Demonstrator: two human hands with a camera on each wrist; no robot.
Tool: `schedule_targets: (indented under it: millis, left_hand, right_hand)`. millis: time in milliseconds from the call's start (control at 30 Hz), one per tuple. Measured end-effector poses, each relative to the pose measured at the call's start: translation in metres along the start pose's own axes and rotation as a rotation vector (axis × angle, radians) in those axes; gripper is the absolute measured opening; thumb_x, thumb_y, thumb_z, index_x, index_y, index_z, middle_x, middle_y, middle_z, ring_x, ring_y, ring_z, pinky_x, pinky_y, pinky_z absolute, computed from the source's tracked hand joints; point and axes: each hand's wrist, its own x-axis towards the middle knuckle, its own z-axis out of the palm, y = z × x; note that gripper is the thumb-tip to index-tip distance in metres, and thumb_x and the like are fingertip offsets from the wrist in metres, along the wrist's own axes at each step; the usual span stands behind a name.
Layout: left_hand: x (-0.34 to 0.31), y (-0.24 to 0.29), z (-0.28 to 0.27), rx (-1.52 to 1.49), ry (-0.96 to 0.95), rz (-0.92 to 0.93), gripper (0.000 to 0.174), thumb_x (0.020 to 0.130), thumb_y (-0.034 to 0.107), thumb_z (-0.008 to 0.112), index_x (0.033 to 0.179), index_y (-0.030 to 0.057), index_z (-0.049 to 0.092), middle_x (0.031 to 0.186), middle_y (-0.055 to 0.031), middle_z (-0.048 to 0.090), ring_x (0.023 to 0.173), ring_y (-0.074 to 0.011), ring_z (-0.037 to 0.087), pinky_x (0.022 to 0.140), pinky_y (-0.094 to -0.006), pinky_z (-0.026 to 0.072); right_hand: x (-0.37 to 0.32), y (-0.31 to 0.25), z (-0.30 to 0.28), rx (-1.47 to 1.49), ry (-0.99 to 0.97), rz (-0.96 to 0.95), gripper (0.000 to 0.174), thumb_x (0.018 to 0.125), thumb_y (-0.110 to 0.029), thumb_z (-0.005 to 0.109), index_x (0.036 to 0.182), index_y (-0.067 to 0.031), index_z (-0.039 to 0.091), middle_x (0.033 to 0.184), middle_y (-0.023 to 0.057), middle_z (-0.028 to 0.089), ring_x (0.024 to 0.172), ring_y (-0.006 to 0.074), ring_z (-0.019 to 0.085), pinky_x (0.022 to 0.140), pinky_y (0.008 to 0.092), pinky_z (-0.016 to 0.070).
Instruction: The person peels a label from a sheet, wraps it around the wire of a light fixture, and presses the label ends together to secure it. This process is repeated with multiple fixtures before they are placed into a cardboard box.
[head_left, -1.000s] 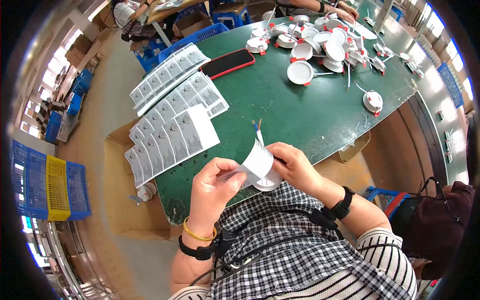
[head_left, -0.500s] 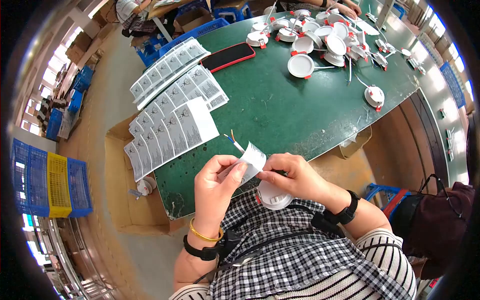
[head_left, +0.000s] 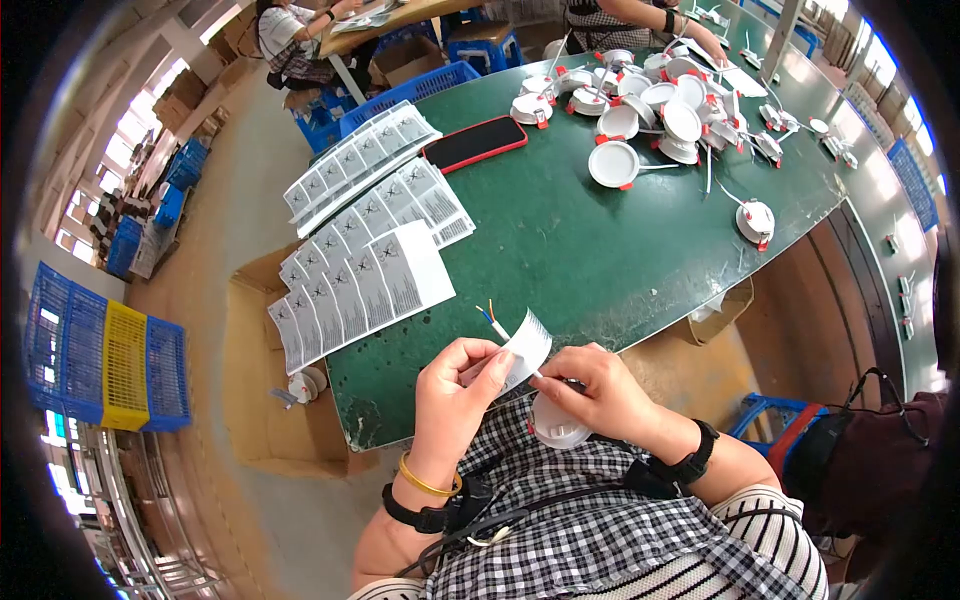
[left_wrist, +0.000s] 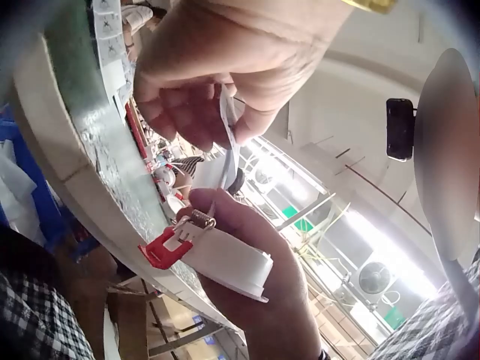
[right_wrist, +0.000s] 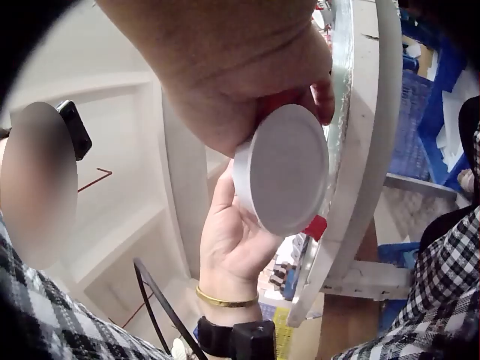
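Note:
A curled white printed label [head_left: 530,345] is pinched between thumb and fingers of my left hand [head_left: 455,395], at the table's near edge. My right hand [head_left: 605,395] pinches the cable close to a round white lamp [head_left: 557,422], which hangs under the fingers. Beyond the label the cable's bare-ended blue and brown wires [head_left: 490,316] stick out. In the left wrist view the lamp [left_wrist: 229,262] shows its rim, a red clip [left_wrist: 166,249] and a spring, against my right palm. The right wrist view shows the lamp's flat face [right_wrist: 289,171].
Sheets of printed labels [head_left: 365,285] lie at the left of the green table [head_left: 560,250], beside a red-edged phone [head_left: 476,144]. Many lamps [head_left: 683,121] are heaped at the back right, one [head_left: 755,222] apart. A cardboard box [head_left: 290,430] stands left below; another person's arm reaches in behind.
The label has come away from over the lamp, and both hands have moved slightly down and right. The lamp now hangs lower beneath my right hand, and the whole head view has shifted a little.

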Motion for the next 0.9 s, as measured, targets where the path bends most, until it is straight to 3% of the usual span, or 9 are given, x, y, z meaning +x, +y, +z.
schedule_targets:
  millis: [333, 400, 433, 500, 900]
  left_hand:
    - [-0.0002, -0.0012, -0.0013, 0.021, 0.004, -0.006, 0.016, 0.090, 0.012, 0.066, 0.095, -0.0025, 0.061, 0.092, -0.0025, 0.064, 0.085, -0.0067, 0.060, 0.074, -0.0210, 0.0496]
    - [-0.0002, -0.0003, 0.0011, 0.009, 0.026, 0.003, 0.011, 0.089, 0.011, 0.066, 0.093, 0.0016, 0.062, 0.085, 0.0020, 0.063, 0.074, -0.0017, 0.056, 0.062, -0.0162, 0.0429]
    - [-0.0002, -0.0007, 0.0002, 0.009, 0.027, 0.003, 0.011, 0.089, 0.011, 0.066, 0.093, 0.0016, 0.062, 0.085, 0.0020, 0.063, 0.074, -0.0017, 0.056, 0.062, -0.0162, 0.0429]
    - [-0.0003, -0.0019, -0.0018, 0.009, 0.008, -0.007, 0.015, 0.090, 0.011, 0.066, 0.095, -0.0022, 0.061, 0.091, -0.0021, 0.064, 0.085, -0.0062, 0.060, 0.073, -0.0204, 0.0492]
    - [0.0008, -0.0038, -0.0012, 0.011, 0.006, 0.007, 0.016, 0.090, 0.012, 0.066, 0.095, -0.0022, 0.061, 0.091, -0.0022, 0.064, 0.084, -0.0062, 0.060, 0.073, -0.0207, 0.0494]
  right_hand:
    - [-0.0012, -0.0056, -0.0016, -0.082, -0.025, 0.032, 0.013, 0.084, -0.016, 0.064, 0.085, -0.0035, 0.067, 0.076, 0.0081, 0.064, 0.073, 0.0243, 0.061, 0.067, 0.0344, 0.0416]
    - [-0.0014, -0.0060, -0.0015, -0.080, -0.031, 0.040, 0.013, 0.084, -0.016, 0.063, 0.085, -0.0034, 0.067, 0.076, 0.0079, 0.064, 0.073, 0.0243, 0.062, 0.067, 0.0346, 0.0417]
    - [-0.0016, -0.0062, -0.0014, -0.080, -0.031, 0.040, 0.013, 0.084, -0.016, 0.063, 0.085, -0.0034, 0.067, 0.076, 0.0079, 0.064, 0.073, 0.0243, 0.062, 0.067, 0.0346, 0.0417]
    - [-0.0018, -0.0067, -0.0019, -0.088, -0.034, 0.041, 0.012, 0.085, -0.014, 0.065, 0.083, -0.0016, 0.066, 0.078, 0.0080, 0.066, 0.072, 0.0237, 0.062, 0.068, 0.0337, 0.0428]
    - [-0.0027, -0.0065, -0.0023, -0.108, -0.047, 0.054, 0.012, 0.084, -0.013, 0.065, 0.085, -0.0013, 0.066, 0.080, 0.0083, 0.066, 0.074, 0.0238, 0.063, 0.067, 0.0337, 0.0425]
